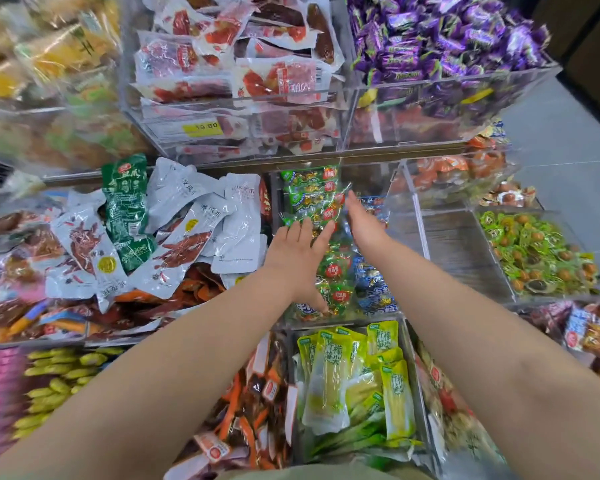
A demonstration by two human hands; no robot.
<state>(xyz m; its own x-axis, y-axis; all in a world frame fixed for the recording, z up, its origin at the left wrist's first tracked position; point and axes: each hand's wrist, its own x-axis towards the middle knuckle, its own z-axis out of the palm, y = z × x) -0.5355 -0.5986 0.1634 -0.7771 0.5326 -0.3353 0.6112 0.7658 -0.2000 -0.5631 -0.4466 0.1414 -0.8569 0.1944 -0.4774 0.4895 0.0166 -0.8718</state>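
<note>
Both hands are open, fingers straight, gripping nothing — your left hand (pixel 297 249) lies flat on the green snack packets (pixel 312 197), and your right hand (pixel 359 220) stands edge-on just beside them. Roughly ten packets fill the clear bin (pixel 423 230), though glare blurs the count.

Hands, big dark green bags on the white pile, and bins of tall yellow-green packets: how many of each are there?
Hands: 2, the left hand and the right hand, both over the small green packets
Dark green bag on the white packets: 1
Bins of tall yellow-green packets: 1
Total: 4
</note>
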